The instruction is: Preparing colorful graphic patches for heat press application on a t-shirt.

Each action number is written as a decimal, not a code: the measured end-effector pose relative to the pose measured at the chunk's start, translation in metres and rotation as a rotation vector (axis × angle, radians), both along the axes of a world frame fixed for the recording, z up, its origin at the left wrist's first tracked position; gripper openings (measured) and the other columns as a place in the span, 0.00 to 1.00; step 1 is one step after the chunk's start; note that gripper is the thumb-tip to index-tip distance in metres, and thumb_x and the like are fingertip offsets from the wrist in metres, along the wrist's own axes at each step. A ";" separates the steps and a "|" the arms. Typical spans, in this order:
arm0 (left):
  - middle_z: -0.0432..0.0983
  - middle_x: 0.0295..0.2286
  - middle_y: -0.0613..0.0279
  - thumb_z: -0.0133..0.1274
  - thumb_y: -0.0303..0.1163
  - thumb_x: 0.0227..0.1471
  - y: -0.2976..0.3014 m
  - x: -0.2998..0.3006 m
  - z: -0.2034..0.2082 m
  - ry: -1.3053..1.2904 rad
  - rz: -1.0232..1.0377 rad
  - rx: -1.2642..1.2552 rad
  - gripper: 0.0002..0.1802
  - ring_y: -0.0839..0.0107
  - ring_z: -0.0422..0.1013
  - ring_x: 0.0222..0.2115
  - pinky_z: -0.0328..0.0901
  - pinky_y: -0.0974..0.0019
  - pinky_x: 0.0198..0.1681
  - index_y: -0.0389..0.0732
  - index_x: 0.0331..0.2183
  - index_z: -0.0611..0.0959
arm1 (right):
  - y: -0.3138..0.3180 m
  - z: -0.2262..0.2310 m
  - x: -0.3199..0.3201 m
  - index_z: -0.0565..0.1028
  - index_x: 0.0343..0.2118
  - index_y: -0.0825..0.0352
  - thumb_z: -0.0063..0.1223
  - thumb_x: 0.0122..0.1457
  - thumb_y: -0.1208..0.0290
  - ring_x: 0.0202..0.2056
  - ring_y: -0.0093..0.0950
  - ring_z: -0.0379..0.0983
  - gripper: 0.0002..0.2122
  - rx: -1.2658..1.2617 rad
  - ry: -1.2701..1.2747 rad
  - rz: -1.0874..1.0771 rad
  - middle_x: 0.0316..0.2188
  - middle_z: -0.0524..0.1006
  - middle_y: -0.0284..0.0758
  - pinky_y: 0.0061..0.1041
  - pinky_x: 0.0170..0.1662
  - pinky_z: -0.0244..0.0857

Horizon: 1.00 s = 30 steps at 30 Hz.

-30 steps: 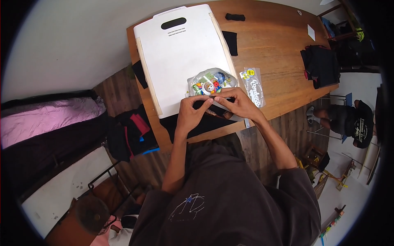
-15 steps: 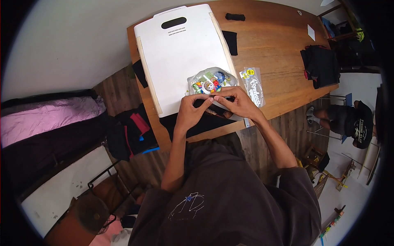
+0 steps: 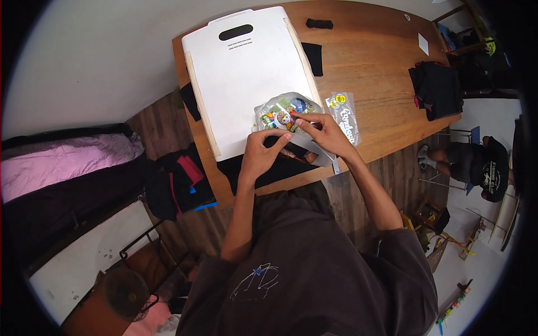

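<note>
Both my hands work over the near edge of a white board point(image 3: 246, 78) with a handle slot. My left hand point(image 3: 261, 157) is closed, thumb against fingers, over dark cloth point(image 3: 263, 178); what it pinches is hidden. A little higher and to the right, my right hand point(image 3: 329, 135) is closed too, its thumb and forefinger tips at the near side of a clear plastic bag point(image 3: 267, 108) filled with colourful printed pieces point(image 3: 283, 119). I cannot make out what these fingertips hold. A dark and brown strip point(image 3: 298, 152) shows below and between the hands.
A clear printed film point(image 3: 344, 117) lies right of the board on the wooden table point(image 3: 370, 67). A black roll point(image 3: 319, 23) and folded dark clothes point(image 3: 436, 89) lie farther off. Another person point(image 3: 465, 162) is at the right; a dark red-trimmed garment point(image 3: 174, 182) is at the left.
My right hand has moved up and slightly left, away from my left hand, to the plastic bag. My left hand stays nearly in place.
</note>
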<state>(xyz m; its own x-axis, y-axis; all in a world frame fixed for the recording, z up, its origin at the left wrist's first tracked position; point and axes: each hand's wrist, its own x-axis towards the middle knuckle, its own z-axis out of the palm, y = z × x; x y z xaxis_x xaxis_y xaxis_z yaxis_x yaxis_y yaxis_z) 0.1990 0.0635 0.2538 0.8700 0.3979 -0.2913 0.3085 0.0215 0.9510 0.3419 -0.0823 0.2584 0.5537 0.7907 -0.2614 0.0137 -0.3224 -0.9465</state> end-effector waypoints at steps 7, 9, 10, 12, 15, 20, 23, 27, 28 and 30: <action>0.83 0.30 0.60 0.60 0.34 0.55 0.003 -0.002 0.001 -0.019 0.018 0.009 0.13 0.78 0.74 0.32 0.67 0.72 0.40 0.33 0.36 0.86 | 0.007 0.026 0.009 0.74 0.53 0.69 0.45 0.66 0.53 0.33 0.20 0.69 0.24 -0.159 0.245 -0.036 0.31 0.78 0.34 0.19 0.40 0.64; 0.83 0.30 0.60 0.60 0.34 0.55 0.003 -0.003 0.001 -0.029 0.024 -0.003 0.13 0.78 0.74 0.32 0.67 0.72 0.41 0.33 0.36 0.86 | 0.004 0.019 0.022 0.75 0.51 0.70 0.42 0.66 0.51 0.25 0.17 0.61 0.24 -0.289 0.271 0.057 0.25 0.71 0.27 0.18 0.31 0.58; 0.83 0.30 0.60 0.60 0.34 0.55 0.003 -0.003 0.003 -0.031 0.012 -0.004 0.13 0.78 0.74 0.32 0.67 0.72 0.41 0.33 0.36 0.86 | 0.002 0.009 0.028 0.75 0.50 0.70 0.43 0.66 0.52 0.23 0.16 0.59 0.24 -0.266 0.407 0.087 0.24 0.68 0.25 0.18 0.29 0.56; 0.83 0.30 0.59 0.60 0.34 0.55 0.003 -0.007 0.004 -0.031 0.005 -0.003 0.13 0.78 0.74 0.32 0.67 0.72 0.41 0.33 0.36 0.86 | 0.001 -0.007 0.027 0.79 0.43 0.70 0.48 0.64 0.55 0.19 0.15 0.57 0.20 -0.229 0.538 0.055 0.22 0.69 0.24 0.19 0.25 0.53; 0.83 0.30 0.58 0.61 0.34 0.54 0.005 -0.018 -0.002 -0.030 -0.049 -0.002 0.14 0.77 0.75 0.33 0.68 0.71 0.41 0.32 0.35 0.86 | 0.003 -0.020 0.021 0.81 0.36 0.69 0.52 0.63 0.58 0.21 0.15 0.60 0.16 -0.304 0.230 0.011 0.20 0.70 0.26 0.20 0.25 0.56; 0.83 0.31 0.58 0.61 0.32 0.53 0.000 -0.041 0.003 -0.004 -0.062 -0.100 0.12 0.79 0.75 0.33 0.69 0.71 0.40 0.32 0.34 0.86 | -0.003 -0.046 0.021 0.81 0.29 0.69 0.68 0.49 0.66 0.25 0.17 0.68 0.12 -0.316 -0.083 -0.102 0.23 0.77 0.31 0.19 0.31 0.63; 0.83 0.31 0.58 0.62 0.33 0.53 -0.003 -0.047 0.010 0.027 -0.063 -0.058 0.12 0.78 0.76 0.32 0.69 0.71 0.40 0.33 0.34 0.86 | -0.004 -0.055 0.017 0.81 0.29 0.69 0.66 0.52 0.62 0.24 0.18 0.67 0.13 -0.079 -0.083 -0.219 0.21 0.76 0.31 0.21 0.27 0.61; 0.83 0.31 0.57 0.61 0.32 0.53 -0.003 -0.052 0.008 0.004 -0.071 -0.025 0.12 0.76 0.76 0.32 0.69 0.71 0.40 0.32 0.34 0.86 | -0.004 -0.039 0.018 0.82 0.30 0.69 0.59 0.57 0.54 0.22 0.18 0.66 0.18 -0.349 -0.025 -0.241 0.20 0.75 0.30 0.20 0.26 0.58; 0.83 0.31 0.57 0.61 0.32 0.53 -0.004 -0.052 0.006 0.010 -0.069 -0.037 0.12 0.76 0.77 0.32 0.69 0.71 0.40 0.32 0.34 0.86 | -0.005 -0.035 0.015 0.82 0.33 0.68 0.54 0.60 0.52 0.23 0.16 0.65 0.20 -0.310 -0.033 -0.249 0.20 0.74 0.28 0.19 0.25 0.55; 0.83 0.31 0.57 0.61 0.32 0.54 -0.004 -0.051 0.003 -0.004 -0.070 -0.012 0.12 0.75 0.77 0.32 0.69 0.71 0.40 0.32 0.35 0.86 | -0.007 -0.023 0.012 0.81 0.37 0.67 0.49 0.63 0.49 0.23 0.14 0.64 0.22 -0.273 -0.041 -0.255 0.20 0.72 0.27 0.18 0.24 0.53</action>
<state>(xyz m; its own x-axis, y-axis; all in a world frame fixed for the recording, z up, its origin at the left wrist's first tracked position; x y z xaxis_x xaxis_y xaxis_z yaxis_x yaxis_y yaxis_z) 0.1481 0.0590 0.2567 0.8968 0.3324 -0.2919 0.3055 0.0119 0.9521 0.3536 -0.0894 0.2354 0.7382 0.5300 -0.4173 -0.0638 -0.5609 -0.8254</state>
